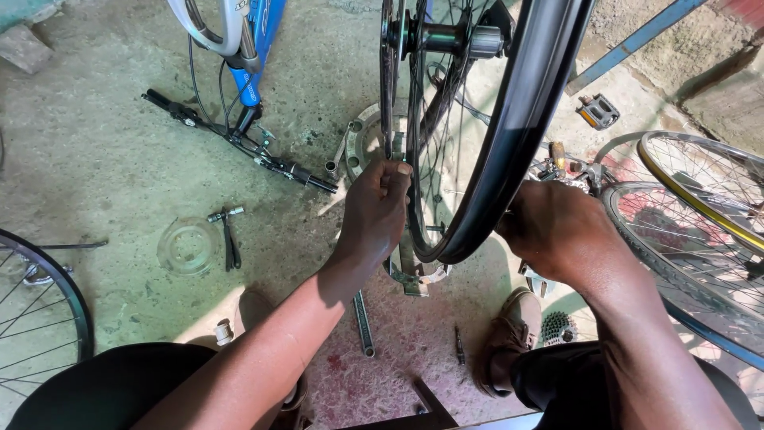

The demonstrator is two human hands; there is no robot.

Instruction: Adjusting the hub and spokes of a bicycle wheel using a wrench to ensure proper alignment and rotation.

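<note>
A black bicycle wheel rim (509, 135) with thin spokes and a hub (454, 38) stands upright in a truing stand in front of me. My left hand (374, 211) pinches a spoke or small tool at the rim's near left side, fingers closed on it. My right hand (557, 231) grips the rim's lower right edge from behind; its fingers are hidden by the rim. Both forearms reach in from the bottom.
A blue bicycle frame (255, 48) with handlebar (239, 135) lies on the concrete floor at the back left. A clear plastic disc (189, 245) and pliers (229, 239) sit at left. Spare wheels (692, 207) lie at right, another wheel (40, 318) at left. A pedal (598, 111) and cassette (557, 326) lie nearby.
</note>
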